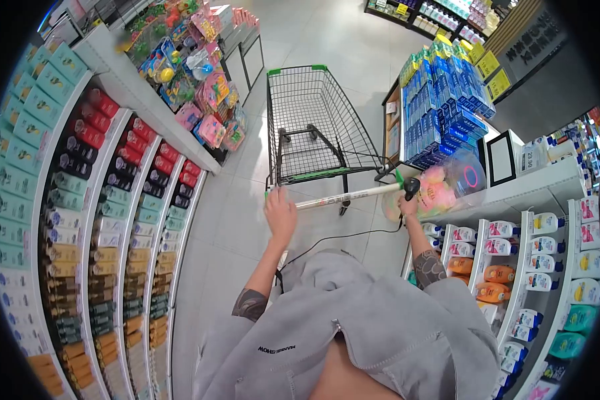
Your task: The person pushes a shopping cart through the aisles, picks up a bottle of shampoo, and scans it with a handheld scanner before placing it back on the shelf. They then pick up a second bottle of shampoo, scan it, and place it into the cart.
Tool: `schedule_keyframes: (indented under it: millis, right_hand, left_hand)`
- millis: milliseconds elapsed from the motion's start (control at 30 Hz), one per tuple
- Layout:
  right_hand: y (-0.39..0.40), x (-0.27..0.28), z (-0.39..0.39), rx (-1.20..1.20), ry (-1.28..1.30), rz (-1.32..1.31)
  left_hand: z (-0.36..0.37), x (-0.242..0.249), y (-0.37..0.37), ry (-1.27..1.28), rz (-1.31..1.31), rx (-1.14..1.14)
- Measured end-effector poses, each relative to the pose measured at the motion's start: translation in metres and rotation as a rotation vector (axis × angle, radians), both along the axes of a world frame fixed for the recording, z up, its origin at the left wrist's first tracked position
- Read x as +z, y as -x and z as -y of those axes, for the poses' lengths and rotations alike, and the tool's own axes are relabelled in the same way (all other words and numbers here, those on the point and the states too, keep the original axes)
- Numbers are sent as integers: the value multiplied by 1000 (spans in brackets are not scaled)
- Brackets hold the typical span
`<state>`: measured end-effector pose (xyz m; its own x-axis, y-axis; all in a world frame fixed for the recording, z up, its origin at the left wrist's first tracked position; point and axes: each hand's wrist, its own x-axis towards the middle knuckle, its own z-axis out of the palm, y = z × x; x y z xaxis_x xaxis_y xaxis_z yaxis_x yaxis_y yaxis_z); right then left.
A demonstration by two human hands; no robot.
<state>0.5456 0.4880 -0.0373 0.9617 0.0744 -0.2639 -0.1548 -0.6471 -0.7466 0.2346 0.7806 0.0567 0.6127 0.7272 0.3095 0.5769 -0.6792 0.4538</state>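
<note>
The left hand (281,215) curls closed on the cart handle (343,198) — right hand's (409,206) hold cannot be determined — and even pressure aids straight steering.

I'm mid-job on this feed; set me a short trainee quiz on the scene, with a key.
1. True or false: the left hand is at one end of the cart's handle.
2. Multiple choice: the main colour of the stacked boxes on the display ahead is (a) orange, (b) blue, (c) black.
3. Short answer: which hand is at the black device?

Key: 1 true; 2 b; 3 the right hand.
</note>
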Motion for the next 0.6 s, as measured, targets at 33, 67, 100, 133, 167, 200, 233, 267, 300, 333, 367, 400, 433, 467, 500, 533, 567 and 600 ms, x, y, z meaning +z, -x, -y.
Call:
schedule_keyframes:
  millis: [33,67,100,133,167,200,233,267,300,333,367,400,433,467,500,533,567,600]
  right_hand:
    - [-11,-1,-2,-22,5,-89]
    - [-16,-7,-6,-38,18,-92]
    - [-25,-26,-7,-56,79,37]
    - [-27,-18,-15,-70,139,171]
    - [-27,-11,-22,-79,72,172]
    - [-28,3,-33,-92,78,178]
    - [-30,14,-43,-58,156,229]
    - [-32,29,-53,-19,238,275]
    - [-36,48,-65,30,212,223]
    - [-50,42,-70,29,222,216]
    - [-66,36,-77,15,212,277]
    - [-87,26,-82,2,199,340]
    - [-111,19,-87,40,285,293]
    - [-137,11,-94,43,285,286]
    - [-160,10,-104,-31,262,298]
    - [-180,6,-111,-108,241,303]
    - [-199,2,-117,-113,238,286]
    - [-227,-3,-127,-136,290,292]
  left_hand:
    - [-19,-9,-3,8,1,-17]
    - [-35,-26,-7,-63,-53,77]
    - [-44,-41,-15,-134,-104,171]
    - [-49,-49,-28,-123,-101,157]
    - [-56,-57,-43,239,-140,330]
    - [-61,-67,-59,603,-182,497]
    - [-61,-84,-74,665,-213,457]
    - [-57,-82,-88,674,-220,449]
    - [-51,-73,-103,679,-169,430]
    - [-48,-71,-116,683,-121,415]
    - [-48,-77,-126,661,-108,430]
    - [-49,-80,-134,666,-116,432]
    - [-50,-80,-143,662,-85,404]
    - [-53,-81,-153,654,-53,376]
    - [-56,-85,-164,650,-62,377]
    - [-58,-90,-173,631,-21,371]
    - [-61,-92,-181,610,19,365]
    - [-66,-97,-190,597,11,360]
